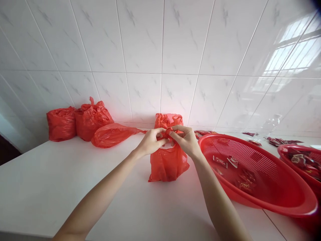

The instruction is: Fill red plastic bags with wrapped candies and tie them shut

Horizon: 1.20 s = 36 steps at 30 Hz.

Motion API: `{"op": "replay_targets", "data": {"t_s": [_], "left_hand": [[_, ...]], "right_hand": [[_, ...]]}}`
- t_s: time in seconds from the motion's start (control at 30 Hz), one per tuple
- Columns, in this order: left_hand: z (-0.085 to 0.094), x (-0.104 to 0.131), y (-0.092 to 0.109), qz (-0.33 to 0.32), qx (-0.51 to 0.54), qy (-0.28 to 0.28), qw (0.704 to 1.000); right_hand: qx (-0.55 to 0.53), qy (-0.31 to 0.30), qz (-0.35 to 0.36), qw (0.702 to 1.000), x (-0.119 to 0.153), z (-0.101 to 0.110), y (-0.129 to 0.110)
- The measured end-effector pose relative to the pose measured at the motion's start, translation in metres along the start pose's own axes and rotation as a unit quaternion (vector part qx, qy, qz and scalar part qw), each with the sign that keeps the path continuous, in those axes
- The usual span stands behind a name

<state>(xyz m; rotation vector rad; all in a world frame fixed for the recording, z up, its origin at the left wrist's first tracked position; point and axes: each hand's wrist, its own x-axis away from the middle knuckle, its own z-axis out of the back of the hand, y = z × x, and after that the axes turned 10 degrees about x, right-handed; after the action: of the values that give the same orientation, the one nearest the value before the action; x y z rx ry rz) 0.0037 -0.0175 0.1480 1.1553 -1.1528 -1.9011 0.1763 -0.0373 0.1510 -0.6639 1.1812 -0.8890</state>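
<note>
A red plastic bag [168,165] stands on the white table, its top gathered upward. My left hand [151,141] pinches the twisted top of the bag from the left. From the right, my right hand [185,139] grips the same gathered plastic, the fingertips of both hands close together. Just behind them, near the wall, is another red bag [175,118], partly hidden by my hands. A limp red bag [111,134] lies to the left, its narrow end reaching toward my left hand.
Two filled red bags [61,124] [92,118] stand at the back left. On the right, a large red basket [250,201] holds several small packets, beside a second red basket [298,149] of packets. A clear bottle [273,124] and loose packets [282,141] lie near the tiled wall.
</note>
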Motion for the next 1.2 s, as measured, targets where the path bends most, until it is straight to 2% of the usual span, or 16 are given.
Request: {"op": "replay_targets", "data": {"t_s": [0.1,0.27,0.43,0.53,0.73,0.87,0.97,1.03,1.1,1.2], "left_hand": [[-0.004,-0.002,-0.002,-0.006,0.046,0.015,0.999],[-0.003,-0.005,-0.002,0.041,0.243,0.037,0.968],[0.001,-0.01,-0.004,0.078,0.324,0.111,0.936],[0.004,-0.017,-0.012,0.089,0.33,0.156,0.927],[0.027,-0.029,-0.056,0.106,0.292,0.265,0.913],[0.045,-0.028,-0.089,0.131,0.271,0.303,0.904],[0.051,-0.026,-0.106,0.144,0.256,0.321,0.901],[0.053,-0.026,-0.111,0.14,0.248,0.326,0.902],[0.052,-0.028,-0.11,0.12,0.239,0.331,0.905],[0.049,-0.034,-0.091,0.063,0.232,0.326,0.915]], "right_hand": [[-0.01,-0.024,0.002,1.0,0.001,0.002,-0.003],[0.0,-0.033,0.009,0.999,0.002,0.012,-0.006],[0.076,-0.013,0.075,0.994,0.0,0.024,0.001],[0.141,-0.02,0.112,0.983,0.002,0.032,0.002],[0.216,-0.154,0.147,0.953,0.011,0.052,-0.005],[0.256,-0.243,0.155,0.923,0.012,0.061,-0.005],[0.274,-0.272,0.157,0.909,0.012,0.063,-0.005],[0.271,-0.282,0.155,0.907,0.012,0.064,-0.005],[0.24,-0.279,0.146,0.918,0.011,0.064,-0.006],[0.142,-0.239,0.104,0.955,0.009,0.062,-0.006]]}}
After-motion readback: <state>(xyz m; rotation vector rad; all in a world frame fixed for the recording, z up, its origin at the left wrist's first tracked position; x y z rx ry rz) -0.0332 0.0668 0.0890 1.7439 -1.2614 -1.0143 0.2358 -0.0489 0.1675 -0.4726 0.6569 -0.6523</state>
